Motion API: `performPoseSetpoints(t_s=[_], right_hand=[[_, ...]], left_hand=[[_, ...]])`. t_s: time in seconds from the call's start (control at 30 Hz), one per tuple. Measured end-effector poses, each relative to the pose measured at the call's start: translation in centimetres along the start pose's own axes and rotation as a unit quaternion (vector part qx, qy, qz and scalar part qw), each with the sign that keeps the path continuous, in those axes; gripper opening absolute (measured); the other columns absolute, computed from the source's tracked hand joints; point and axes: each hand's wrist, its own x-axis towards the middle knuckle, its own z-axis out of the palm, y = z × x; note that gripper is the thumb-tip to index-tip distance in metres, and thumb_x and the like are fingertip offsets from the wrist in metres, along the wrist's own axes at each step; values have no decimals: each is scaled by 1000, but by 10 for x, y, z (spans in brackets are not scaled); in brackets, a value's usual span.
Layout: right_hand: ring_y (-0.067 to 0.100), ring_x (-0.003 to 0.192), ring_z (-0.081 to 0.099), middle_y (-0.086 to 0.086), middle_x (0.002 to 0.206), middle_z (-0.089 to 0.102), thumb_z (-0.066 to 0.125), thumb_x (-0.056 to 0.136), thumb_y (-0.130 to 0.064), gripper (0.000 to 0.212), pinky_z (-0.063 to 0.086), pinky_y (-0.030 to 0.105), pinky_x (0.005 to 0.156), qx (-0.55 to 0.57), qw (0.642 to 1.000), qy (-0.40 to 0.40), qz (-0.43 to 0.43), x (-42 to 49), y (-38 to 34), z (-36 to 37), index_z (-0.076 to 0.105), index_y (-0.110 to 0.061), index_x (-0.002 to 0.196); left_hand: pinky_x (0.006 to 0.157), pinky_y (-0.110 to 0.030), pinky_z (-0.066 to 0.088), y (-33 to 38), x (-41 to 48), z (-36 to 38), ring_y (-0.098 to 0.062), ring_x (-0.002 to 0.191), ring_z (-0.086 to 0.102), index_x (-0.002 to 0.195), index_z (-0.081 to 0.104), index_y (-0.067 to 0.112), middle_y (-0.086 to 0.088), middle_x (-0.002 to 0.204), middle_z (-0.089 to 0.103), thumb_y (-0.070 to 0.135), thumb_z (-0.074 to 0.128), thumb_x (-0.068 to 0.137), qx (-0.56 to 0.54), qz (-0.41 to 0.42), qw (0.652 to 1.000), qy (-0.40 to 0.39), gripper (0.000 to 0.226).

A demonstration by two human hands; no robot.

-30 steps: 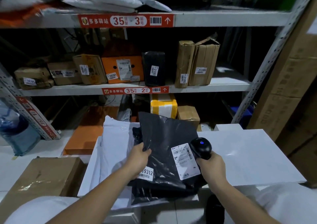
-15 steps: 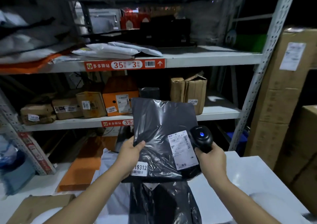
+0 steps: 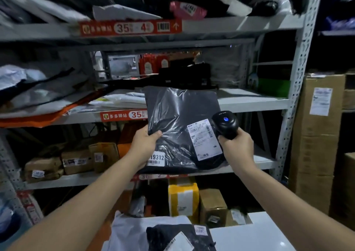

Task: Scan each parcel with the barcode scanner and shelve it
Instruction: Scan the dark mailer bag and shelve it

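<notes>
Now my left hand pinches the black poly mailer up before the middle shelf; my right hand has its grip round the barcode scanner. Probably shelving: next, slide it in flat.

A flat black poly parcel with white labels, held upright beside the black barcode scanner.

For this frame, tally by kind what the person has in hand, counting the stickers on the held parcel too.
Black poly-bag parcel, gripped by the left hand: 1
Barcode scanner, gripped by the right hand: 1
White shipping label on the parcel: 1
White number sticker reading 19312: 1
Total: 4
</notes>
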Motion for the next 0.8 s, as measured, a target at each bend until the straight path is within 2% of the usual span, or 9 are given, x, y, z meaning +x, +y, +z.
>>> performPoseSetpoints(t_s=[0.1,0.23,0.37,0.5,0.57,0.67,0.7,0.77,0.8], right_hand=[[21,73,66,2,76,72,69,85,-9,9,50,31,62,5,1000,2,5,37,-17,17,70,-17,81],[20,71,64,2,75,70,69,85,-7,7,45,29,57,0,1000,-10,15,87,-35,42,70,-14,86],[21,74,64,5,85,73,68,84,-4,18,51,31,62,39,999,-15,32,136,-46,70,72,-15,97],[25,74,61,5,82,68,67,86,-3,11,43,26,54,38,999,2,34,193,-60,104,69,-13,90],[24,73,60,9,90,68,66,89,-2,10,44,27,55,35,998,18,44,227,-71,120,68,-10,95],[28,83,62,14,108,70,65,92,-4,13,49,33,71,16,998,46,46,266,-81,130,66,-9,104],[30,87,63,15,109,70,67,92,-7,14,50,34,73,0,998,43,44,273,-78,130,67,-9,106],[31,86,64,14,104,71,71,90,-10,17,48,33,71,-37,999,16,30,273,-68,127,69,-9,107],[30,82,63,13,99,70,72,89,-10,18,46,32,69,-54,998,0,20,268,-60,124,70,-10,107]], left_hand=[[87,-38,61,22,34,0,-25,96,75,113,68,19,-7,107,77,8,59,105,10,3,1000,3,17],[97,-45,57,40,82,-1,-30,104,72,103,68,22,-9,108,75,7,61,104,13,-12,1000,7,17],[82,-40,62,52,136,-2,-33,100,73,122,65,9,-14,112,74,4,62,102,-6,-31,999,13,21],[75,-40,62,73,195,-1,-30,82,73,118,68,3,-19,109,75,-2,68,96,-21,-42,999,23,23],[66,-36,61,90,225,-2,-29,76,73,122,67,0,-19,108,76,3,69,97,-44,-34,998,26,25],[60,-35,60,99,258,-9,-29,81,77,131,66,7,-15,106,78,27,64,102,-101,-38,994,0,35],[64,-38,60,96,264,-12,-29,90,76,132,65,12,-14,112,77,34,65,99,-66,-37,997,3,40],[84,-42,58,82,264,-20,-27,108,70,136,61,17,-10,127,71,35,71,95,86,16,995,39,46],[91,-37,54,74,258,-23,-24,114,66,139,60,16,-7,131,68,33,73,96,143,46,988,37,48]])
